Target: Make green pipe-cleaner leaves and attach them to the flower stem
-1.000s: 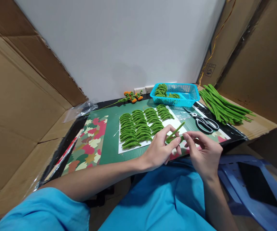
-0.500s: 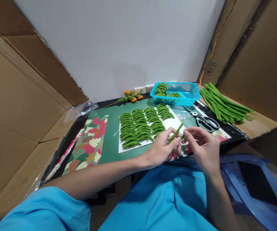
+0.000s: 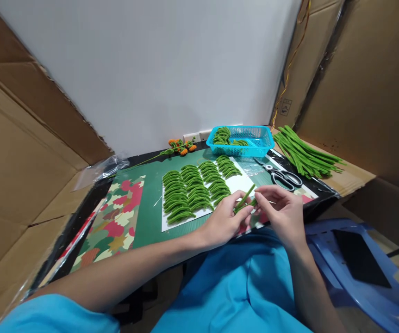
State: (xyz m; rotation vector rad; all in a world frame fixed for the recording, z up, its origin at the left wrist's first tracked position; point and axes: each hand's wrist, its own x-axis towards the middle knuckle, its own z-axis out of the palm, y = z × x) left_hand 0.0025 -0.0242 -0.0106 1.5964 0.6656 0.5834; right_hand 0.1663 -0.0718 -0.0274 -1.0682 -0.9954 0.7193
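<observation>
Over the table's front edge, my left hand (image 3: 224, 221) is closed around a fuzzy green pipe cleaner (image 3: 245, 197), folded or doubled, with one end sticking up past the fingers. My right hand (image 3: 284, 210) pinches the other part of it near my left fingertips; exactly how it is bent there is partly hidden. Just beyond my hands lies a white card (image 3: 240, 183). Curved, leaf-like green pipe-cleaner pieces (image 3: 199, 192) sit on it in several neat columns.
At the back stands a blue basket (image 3: 260, 151) with more curved green pieces. Right of it are black-handled scissors (image 3: 284, 179) and a bundle of straight green pipe cleaners (image 3: 307, 152). An orange-flowered stem (image 3: 183, 147) lies at the back. A blue plastic stool (image 3: 327, 249) is at right.
The view has shifted slightly, so everything on the table appears further left. Both hands stay together on the green pipe cleaner, whose part between the fingertips now looks more folded over.
</observation>
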